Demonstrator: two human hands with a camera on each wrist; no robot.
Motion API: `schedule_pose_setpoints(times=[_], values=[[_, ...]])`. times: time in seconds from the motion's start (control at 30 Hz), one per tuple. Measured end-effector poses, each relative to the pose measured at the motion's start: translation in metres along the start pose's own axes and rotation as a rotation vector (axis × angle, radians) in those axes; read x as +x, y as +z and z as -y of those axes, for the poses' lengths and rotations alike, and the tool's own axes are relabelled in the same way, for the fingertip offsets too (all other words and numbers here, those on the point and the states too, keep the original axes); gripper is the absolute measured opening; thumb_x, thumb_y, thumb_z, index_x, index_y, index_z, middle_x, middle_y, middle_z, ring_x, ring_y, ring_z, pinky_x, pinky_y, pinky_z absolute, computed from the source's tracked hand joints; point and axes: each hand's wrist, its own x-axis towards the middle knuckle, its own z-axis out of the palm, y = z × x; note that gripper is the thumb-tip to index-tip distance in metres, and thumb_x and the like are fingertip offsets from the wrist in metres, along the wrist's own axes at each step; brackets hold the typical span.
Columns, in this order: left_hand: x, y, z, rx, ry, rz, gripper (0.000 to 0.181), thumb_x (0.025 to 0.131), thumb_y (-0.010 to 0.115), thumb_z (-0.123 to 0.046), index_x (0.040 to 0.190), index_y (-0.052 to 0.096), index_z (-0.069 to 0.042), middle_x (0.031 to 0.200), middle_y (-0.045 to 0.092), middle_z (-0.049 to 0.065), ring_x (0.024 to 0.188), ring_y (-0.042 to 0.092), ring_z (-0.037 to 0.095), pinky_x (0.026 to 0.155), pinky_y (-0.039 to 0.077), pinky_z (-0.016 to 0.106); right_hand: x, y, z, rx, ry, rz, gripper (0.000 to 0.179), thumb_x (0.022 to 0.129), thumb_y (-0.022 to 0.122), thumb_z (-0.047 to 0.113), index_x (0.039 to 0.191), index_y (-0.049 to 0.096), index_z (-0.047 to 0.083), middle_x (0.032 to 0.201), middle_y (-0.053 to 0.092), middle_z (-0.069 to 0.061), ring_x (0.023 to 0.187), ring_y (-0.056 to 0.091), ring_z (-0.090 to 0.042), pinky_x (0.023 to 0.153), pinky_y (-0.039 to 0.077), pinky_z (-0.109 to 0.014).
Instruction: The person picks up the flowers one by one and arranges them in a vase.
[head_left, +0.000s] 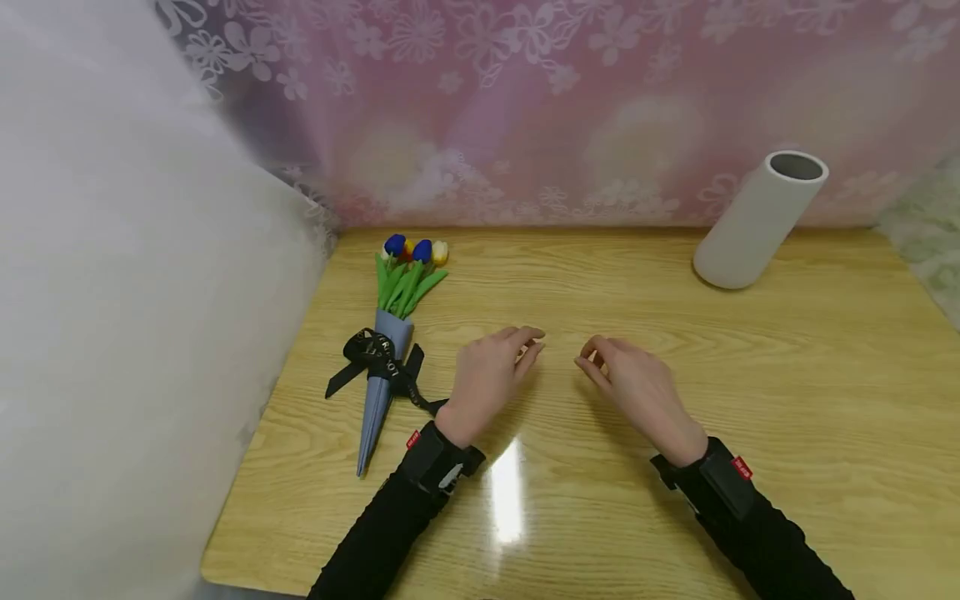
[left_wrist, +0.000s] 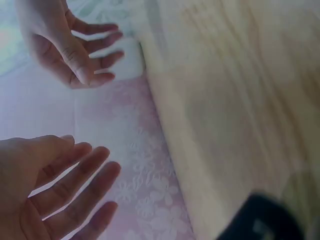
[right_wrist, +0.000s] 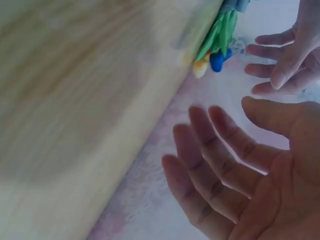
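Observation:
My left hand point(head_left: 487, 375) hovers over the middle of the wooden table, its fingers loosely bent with nothing between them. To its left lies a bouquet of tulips point(head_left: 407, 283), blue, yellow and white, wrapped in a grey-blue cone point(head_left: 378, 408) with a black ribbon bow point(head_left: 375, 354). Facing the left hand across a small gap, my right hand point(head_left: 637, 385) holds nothing, fingers slightly curved. Both wrist views show spread, relaxed fingers on the left hand point(left_wrist: 65, 195) and the right hand point(right_wrist: 235, 175). A tall white vase point(head_left: 759, 221) stands at the back right, apart from both hands.
The wooden table point(head_left: 570, 517) has its back edge against a pink floral curtain point(head_left: 525, 117). White cloth point(head_left: 120, 292) hangs along the left side. Each wrist wears a black strap device, the left one point(head_left: 438, 462) close to the ribbon's tail.

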Motion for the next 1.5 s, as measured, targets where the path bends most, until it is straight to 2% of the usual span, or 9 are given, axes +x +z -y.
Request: schedule_pose_setpoints(times=[0.23,0.4,0.63,0.8,0.9,1.13,1.23,1.37,1.5], values=[[0.006,-0.025,0.027,-0.097,-0.082,-0.039,0.023,0.1,0.066,-0.034,0.108,0.078,-0.017,0.087,0.077,0.001,0.041,0.045,0.006,0.038,0.023,0.02,0.029,-0.002,0.029,0.019,-0.036,0.082,0.022,0.102,0.062,0.03,0.097,0.069,0.009,0.057,0.05,0.004,0.045,0.04,-0.01,0.044,0.03,-0.027],[0.01,-0.045,0.055,-0.097,-0.158,-0.109,0.023,0.1,0.066,-0.035,0.104,0.079,-0.017,0.084,0.077,-0.001,0.042,0.051,0.008,0.036,0.028,0.023,0.055,0.001,0.054,0.021,-0.079,0.048,0.024,0.104,0.06,0.03,0.099,0.071,0.01,0.054,0.046,0.004,0.043,0.039,-0.012,0.043,0.025,-0.027],[0.005,-0.067,0.099,-0.084,-0.274,-0.159,0.026,0.101,0.065,-0.037,0.104,0.079,-0.015,0.085,0.077,0.002,0.063,0.068,0.017,0.044,0.045,0.031,0.086,0.021,0.086,0.038,-0.127,0.017,0.024,0.106,0.056,0.03,0.108,0.071,0.01,0.053,0.046,0.004,0.042,0.039,-0.012,0.042,0.02,-0.026],[-0.003,-0.072,0.136,-0.177,-0.329,-0.165,0.024,0.1,0.067,-0.028,0.112,0.077,-0.01,0.103,0.076,0.009,0.091,0.07,0.026,0.071,0.058,0.04,0.104,0.043,0.103,0.042,-0.147,0.037,0.024,0.107,0.055,0.029,0.112,0.07,0.011,0.053,0.047,0.002,0.042,0.04,-0.013,0.042,0.019,-0.025],[-0.01,-0.073,0.152,-0.224,-0.379,-0.137,0.026,0.1,0.068,-0.022,0.119,0.074,-0.006,0.117,0.072,0.014,0.105,0.067,0.032,0.084,0.057,0.047,0.112,0.057,0.113,0.041,-0.162,0.067,0.024,0.107,0.055,0.029,0.111,0.07,0.012,0.056,0.053,0.0,0.045,0.046,-0.015,0.042,0.023,-0.026],[-0.033,-0.069,0.167,-0.307,-0.577,-0.026,0.045,0.1,0.068,-0.026,0.136,0.062,0.0,0.131,0.064,0.023,0.111,0.066,0.041,0.092,0.054,0.053,0.123,0.084,0.131,0.094,-0.104,0.167,0.028,0.107,0.053,0.031,0.104,0.071,0.01,0.081,0.071,-0.008,0.069,0.069,-0.027,0.055,0.053,-0.04],[-0.045,-0.069,0.172,-0.326,-0.617,0.055,0.049,0.101,0.065,-0.028,0.14,0.058,0.001,0.136,0.061,0.025,0.114,0.065,0.043,0.094,0.053,0.055,0.124,0.094,0.142,0.087,-0.071,0.243,0.033,0.108,0.051,0.036,0.097,0.069,0.01,0.078,0.068,-0.009,0.072,0.069,-0.031,0.056,0.055,-0.042],[-0.063,-0.071,0.18,-0.358,-0.665,0.146,0.051,0.103,0.062,-0.032,0.143,0.056,-0.001,0.139,0.059,0.024,0.118,0.063,0.043,0.098,0.052,0.055,0.124,0.104,0.159,0.058,-0.066,0.35,0.046,0.107,0.048,0.045,0.079,0.064,0.012,0.066,0.06,-0.007,0.061,0.065,-0.028,0.05,0.051,-0.037],[-0.076,-0.07,0.185,-0.449,-0.71,0.237,0.054,0.103,0.063,-0.031,0.148,0.052,-0.004,0.143,0.055,0.027,0.125,0.058,0.045,0.099,0.051,0.054,0.125,0.112,0.172,0.057,-0.047,0.403,0.055,0.106,0.045,0.05,0.069,0.061,0.014,0.06,0.054,-0.004,0.055,0.06,-0.024,0.046,0.045,-0.033]])
